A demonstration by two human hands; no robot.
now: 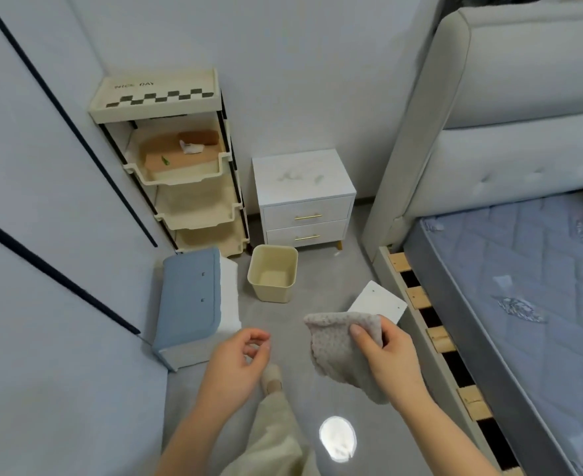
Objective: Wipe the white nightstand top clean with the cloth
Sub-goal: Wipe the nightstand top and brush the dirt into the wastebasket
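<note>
The white nightstand (303, 176) stands against the far wall, between a shelf rack and the bed. Its top carries faint grey smudges, and two drawers with gold handles face me. My right hand (386, 355) holds a grey textured cloth (334, 348) that hangs down, low in the view and well short of the nightstand. My left hand (238, 362) hovers beside it, fingers loosely curled and apart, holding nothing.
A cream wastebasket (272, 273) sits on the floor in front of the nightstand. A cream tiered rack (180, 166) stands to its left, a blue-topped box (190, 300) lies nearer me. A white board (376, 302) lies by the bed frame (430, 321) on the right.
</note>
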